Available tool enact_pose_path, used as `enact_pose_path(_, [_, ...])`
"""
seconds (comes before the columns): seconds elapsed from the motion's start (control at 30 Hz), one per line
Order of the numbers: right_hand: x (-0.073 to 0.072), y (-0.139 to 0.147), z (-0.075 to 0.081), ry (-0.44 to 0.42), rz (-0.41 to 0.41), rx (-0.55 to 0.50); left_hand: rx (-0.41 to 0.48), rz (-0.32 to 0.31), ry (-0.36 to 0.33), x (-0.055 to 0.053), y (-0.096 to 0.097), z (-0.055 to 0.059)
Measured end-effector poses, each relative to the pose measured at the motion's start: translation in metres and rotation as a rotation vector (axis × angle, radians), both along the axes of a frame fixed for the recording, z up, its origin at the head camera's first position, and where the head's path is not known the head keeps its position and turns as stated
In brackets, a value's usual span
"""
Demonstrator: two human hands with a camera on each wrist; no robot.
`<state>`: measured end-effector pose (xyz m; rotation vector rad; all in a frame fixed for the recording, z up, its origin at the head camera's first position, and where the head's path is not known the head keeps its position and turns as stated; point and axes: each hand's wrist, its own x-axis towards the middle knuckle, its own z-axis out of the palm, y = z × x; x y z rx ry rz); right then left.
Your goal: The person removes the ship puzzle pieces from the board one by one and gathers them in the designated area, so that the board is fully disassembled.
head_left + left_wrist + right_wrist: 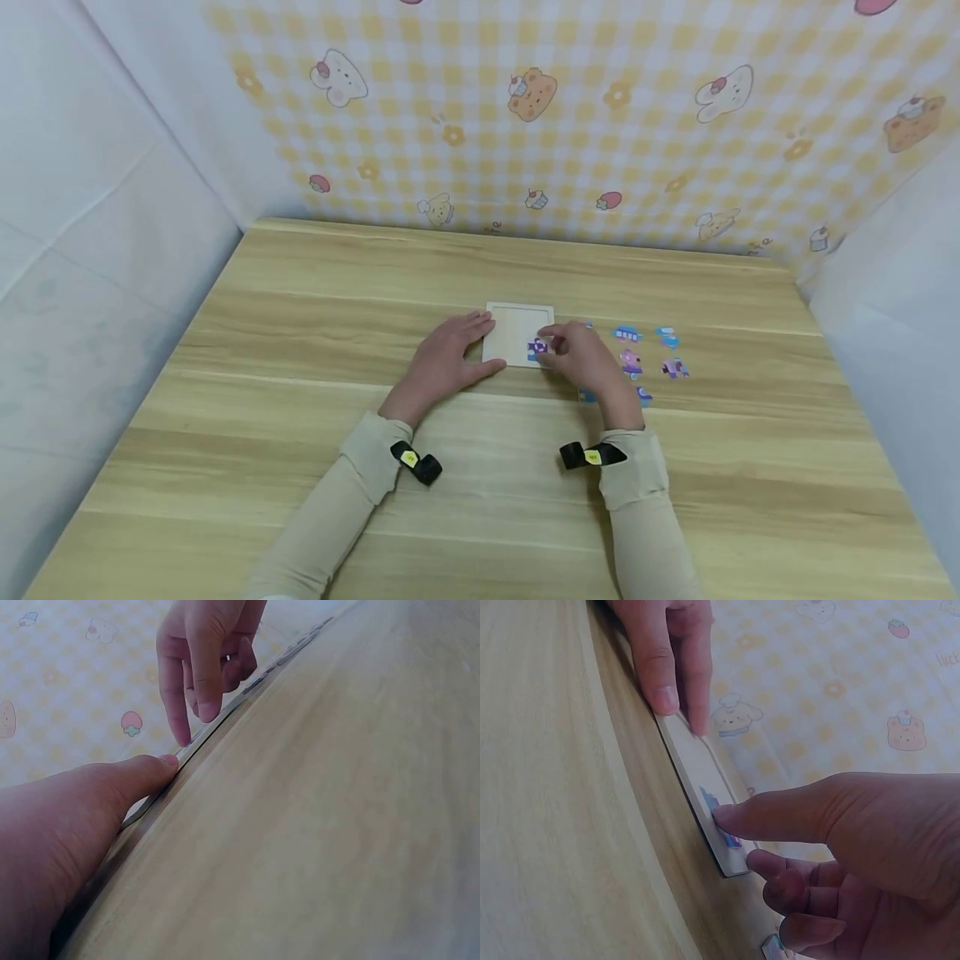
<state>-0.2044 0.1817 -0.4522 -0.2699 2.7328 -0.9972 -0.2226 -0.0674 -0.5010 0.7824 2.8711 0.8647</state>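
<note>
A shallow wooden puzzle tray (504, 333) lies flat on the table. My left hand (450, 354) rests at its left side, fingers straight along the left edge and thumb at the front edge. Inside the tray's front right corner sits a purple and blue puzzle piece (536, 350). My right hand (581, 354) holds that piece between thumb and index finger; the right wrist view shows the thumb (742, 817) over the piece, hiding part of it, with the other fingers curled. In the left wrist view the piece is out of sight.
Several loose puzzle pieces lie right of the tray, among them a blue one (627, 334), a pink one (631, 362) and a purple one (675, 367). Some are partly covered by my right hand. A patterned cloth (487, 133) hangs behind the wooden table (315, 333).
</note>
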Motion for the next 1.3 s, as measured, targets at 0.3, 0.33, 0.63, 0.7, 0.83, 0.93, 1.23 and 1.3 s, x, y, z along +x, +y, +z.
enact_pose_path(0.3, [-0.0012,-0.0017,-0.0029,-0.015,-0.004,0.024,0.007,0.002,-0.009,0.0011,-0.0003,0.0000])
enact_pose_path(0.33, [-0.0011,-0.0018,-0.0031,-0.015,-0.004,0.025,0.009,0.001,-0.008,0.0010,-0.0003,0.0000])
enact_pose_path(0.63, [-0.0021,-0.0024,-0.0055,-0.023,-0.014,-0.002,0.007,0.007,-0.020,0.0005,-0.0004,0.0004])
enact_pose_path(0.7, [-0.0027,-0.0017,-0.0061,-0.021,-0.012,-0.004,0.008,0.007,-0.018,0.0005,-0.0004,0.0003])
enact_pose_path(0.83, [-0.0040,-0.0007,-0.0068,-0.018,-0.005,-0.010,0.018,0.011,-0.019,0.0008,-0.0002,0.0001])
enact_pose_path(0.93, [-0.0036,-0.0017,-0.0051,-0.023,-0.008,-0.013,0.021,0.016,-0.024,0.0011,-0.0003,-0.0001])
enact_pose_path(1.23, [-0.0020,-0.0012,-0.0032,-0.018,-0.019,-0.003,0.006,0.010,-0.027,0.0003,0.0000,0.0005])
enact_pose_path(1.3, [-0.0014,-0.0007,-0.0036,-0.010,-0.019,-0.012,0.006,0.007,-0.026,0.0003,-0.0002,0.0010])
